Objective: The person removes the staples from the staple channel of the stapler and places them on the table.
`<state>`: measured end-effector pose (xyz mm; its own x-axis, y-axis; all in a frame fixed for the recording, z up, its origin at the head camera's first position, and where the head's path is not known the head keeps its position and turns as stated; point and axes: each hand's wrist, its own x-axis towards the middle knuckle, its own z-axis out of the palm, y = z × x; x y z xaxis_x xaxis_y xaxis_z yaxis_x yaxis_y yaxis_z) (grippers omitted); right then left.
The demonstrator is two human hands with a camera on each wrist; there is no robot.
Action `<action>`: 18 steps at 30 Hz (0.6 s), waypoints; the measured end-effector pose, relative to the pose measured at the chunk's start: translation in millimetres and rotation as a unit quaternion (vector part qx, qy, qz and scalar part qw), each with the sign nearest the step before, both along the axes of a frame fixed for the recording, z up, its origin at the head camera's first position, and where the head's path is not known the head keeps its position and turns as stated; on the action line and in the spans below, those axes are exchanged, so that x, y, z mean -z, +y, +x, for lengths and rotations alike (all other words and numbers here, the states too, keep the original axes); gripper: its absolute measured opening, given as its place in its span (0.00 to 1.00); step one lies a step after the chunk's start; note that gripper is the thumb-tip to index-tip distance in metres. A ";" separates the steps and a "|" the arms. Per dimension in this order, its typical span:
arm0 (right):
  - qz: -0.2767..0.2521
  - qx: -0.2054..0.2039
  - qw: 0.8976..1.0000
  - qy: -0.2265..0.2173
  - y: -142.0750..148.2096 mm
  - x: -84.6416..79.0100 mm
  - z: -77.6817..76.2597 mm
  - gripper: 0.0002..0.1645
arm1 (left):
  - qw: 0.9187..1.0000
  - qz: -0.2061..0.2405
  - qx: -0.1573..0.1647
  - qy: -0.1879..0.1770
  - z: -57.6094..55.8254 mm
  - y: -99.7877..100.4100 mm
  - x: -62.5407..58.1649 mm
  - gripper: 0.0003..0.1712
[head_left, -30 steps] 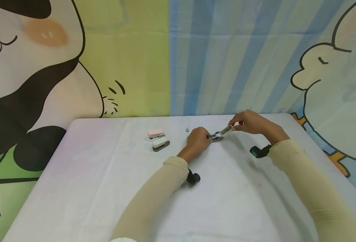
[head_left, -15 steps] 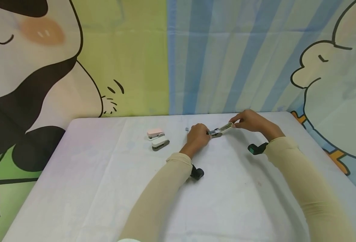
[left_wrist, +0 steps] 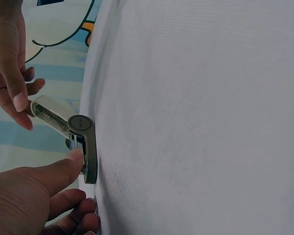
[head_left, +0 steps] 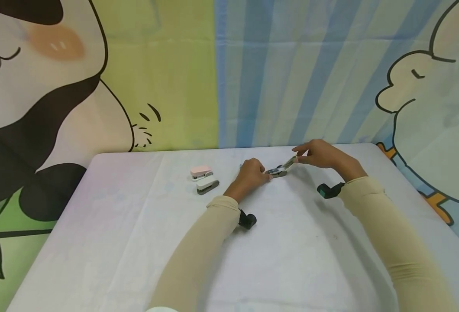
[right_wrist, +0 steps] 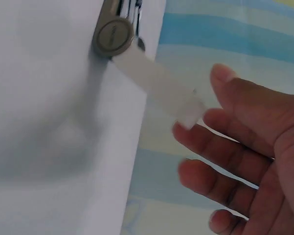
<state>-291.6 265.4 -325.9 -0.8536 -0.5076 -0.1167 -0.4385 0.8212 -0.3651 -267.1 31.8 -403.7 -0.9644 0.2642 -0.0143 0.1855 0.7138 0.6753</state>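
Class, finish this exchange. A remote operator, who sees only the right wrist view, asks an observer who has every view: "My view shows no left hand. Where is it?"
Observer: The left hand is at the end of the opened stapler away from its raised lid.
Operator: Are there any other staplers that I am missing?
Observer: Yes, two: a pink stapler and a white stapler, both to the left of the left hand in the head view.
Operator: Which one is nearer the far edge of the table?
Observer: The pink stapler.
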 end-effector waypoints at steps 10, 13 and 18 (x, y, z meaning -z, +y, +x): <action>-0.095 -0.002 0.989 0.117 -43.6 -0.6 6.9 0.26 | 0.999 -0.042 -0.005 0.023 10.4 -22.2 -4.3 0.11; -0.124 -0.036 0.983 0.130 -57.2 8.2 8.5 0.24 | 0.998 -0.048 -0.014 0.027 12.9 -28.6 -4.0 0.11; -0.157 -0.062 0.979 0.118 -79.1 22.8 8.5 0.23 | 0.998 -0.048 -0.017 0.033 13.9 -35.5 -4.9 0.11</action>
